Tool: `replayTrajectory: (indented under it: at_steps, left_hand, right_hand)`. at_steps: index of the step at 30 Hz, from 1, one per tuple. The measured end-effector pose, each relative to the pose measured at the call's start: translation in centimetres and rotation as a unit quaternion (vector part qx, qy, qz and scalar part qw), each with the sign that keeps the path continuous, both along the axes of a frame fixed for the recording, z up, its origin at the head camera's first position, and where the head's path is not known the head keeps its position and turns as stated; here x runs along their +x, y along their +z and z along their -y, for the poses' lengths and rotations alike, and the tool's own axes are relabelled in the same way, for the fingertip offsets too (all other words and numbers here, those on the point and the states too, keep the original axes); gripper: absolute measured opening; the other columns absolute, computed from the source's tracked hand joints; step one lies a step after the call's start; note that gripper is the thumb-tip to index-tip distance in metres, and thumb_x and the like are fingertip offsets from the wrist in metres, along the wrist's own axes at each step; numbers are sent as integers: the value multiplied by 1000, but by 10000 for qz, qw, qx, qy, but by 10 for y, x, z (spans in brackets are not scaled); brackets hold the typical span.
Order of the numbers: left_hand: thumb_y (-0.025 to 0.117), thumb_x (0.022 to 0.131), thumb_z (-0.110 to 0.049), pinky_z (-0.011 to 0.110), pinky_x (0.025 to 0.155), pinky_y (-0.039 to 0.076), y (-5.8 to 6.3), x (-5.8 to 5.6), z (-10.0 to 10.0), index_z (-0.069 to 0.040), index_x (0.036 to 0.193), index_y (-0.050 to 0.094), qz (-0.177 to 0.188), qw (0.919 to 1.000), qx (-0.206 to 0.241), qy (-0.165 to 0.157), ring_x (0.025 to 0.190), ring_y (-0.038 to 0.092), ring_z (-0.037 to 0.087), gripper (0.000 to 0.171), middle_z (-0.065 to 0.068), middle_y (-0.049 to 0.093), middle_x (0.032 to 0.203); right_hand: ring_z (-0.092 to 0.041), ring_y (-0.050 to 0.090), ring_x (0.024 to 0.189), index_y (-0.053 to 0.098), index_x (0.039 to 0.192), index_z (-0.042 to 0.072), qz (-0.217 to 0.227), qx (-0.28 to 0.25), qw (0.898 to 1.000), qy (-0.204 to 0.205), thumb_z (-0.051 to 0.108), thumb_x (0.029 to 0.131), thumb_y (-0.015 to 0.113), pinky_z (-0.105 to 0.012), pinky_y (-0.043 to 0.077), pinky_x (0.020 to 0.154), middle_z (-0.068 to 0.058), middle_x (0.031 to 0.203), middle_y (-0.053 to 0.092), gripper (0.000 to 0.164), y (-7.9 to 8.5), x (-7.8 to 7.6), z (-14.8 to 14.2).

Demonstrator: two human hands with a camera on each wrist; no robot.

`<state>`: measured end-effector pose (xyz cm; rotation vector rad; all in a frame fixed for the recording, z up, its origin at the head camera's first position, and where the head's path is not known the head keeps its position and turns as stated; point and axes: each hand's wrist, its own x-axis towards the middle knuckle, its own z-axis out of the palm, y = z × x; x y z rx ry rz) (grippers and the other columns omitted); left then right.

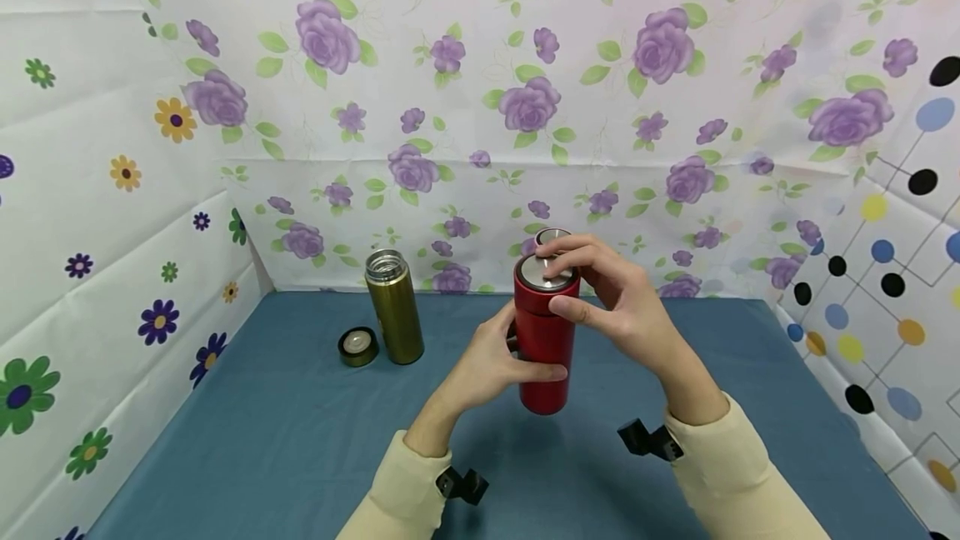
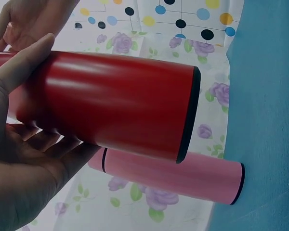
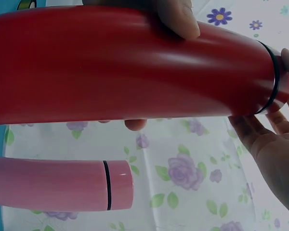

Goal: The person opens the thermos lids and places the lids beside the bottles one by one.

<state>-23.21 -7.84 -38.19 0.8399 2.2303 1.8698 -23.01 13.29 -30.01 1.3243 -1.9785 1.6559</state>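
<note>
My left hand (image 1: 483, 365) grips the body of a red thermos flask (image 1: 543, 357), thumb across the front and fingers round the far side. The flask stands nearly upright, its base lifted off the table in the left wrist view. At its top, my right hand (image 1: 621, 307) holds the red lid (image 3: 281, 96) with its silver top. The right thumb is at the lid's near side, and fingers reach over the top and round it. The lid sits on the flask above a black ring. Behind it stands a pink thermos flask (image 2: 183, 178), mostly hidden in the head view.
To the left, an olive-gold thermos flask (image 1: 399, 315) stands uncapped, its steel mouth showing. Its dark lid (image 1: 357, 347) lies beside it on the blue tablecloth (image 1: 300, 440). Flower-patterned sheets (image 1: 480, 107) wall the back and left, a dotted one (image 1: 892, 273) the right.
</note>
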Motion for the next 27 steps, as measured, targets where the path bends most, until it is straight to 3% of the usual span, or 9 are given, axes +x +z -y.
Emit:
replayTrajectory:
  at_steps: [5,12,19,27]
  left_hand:
    - [87,87,-25,44,97,56,1,1,0,-24,150,47,-69,9999,27,121,120,62,20,75,-3,62,136]
    - [87,87,-22,43,97,57,1,2,1,-24,152,45,-27,9997,38,242,121,62,22,77,-1,62,137]
    - [87,86,-21,44,97,57,1,1,1,-24,151,45,-38,9997,-1,246,122,62,22,77,-1,62,137]
    - [87,87,-24,47,98,56,1,1,0,-23,149,47,10,9999,-41,92,121,62,21,74,-2,61,136]
  right_hand:
    - [-31,47,139,67,123,6,-280,165,9983,-476,1,96,74,-36,46,111,-10,145,55,28,-1,5,3]
    - [-26,49,137,68,121,9,-873,258,9882,-1230,-4,91,78,-33,49,108,-8,140,58,35,-5,9,13]
    - [-29,47,139,67,122,7,-666,155,9929,-973,-3,93,75,-33,48,110,-9,140,57,32,-4,10,12]
    - [-33,50,135,65,122,1,-128,61,9996,-244,3,99,71,-35,49,108,-13,142,55,24,-3,3,1]
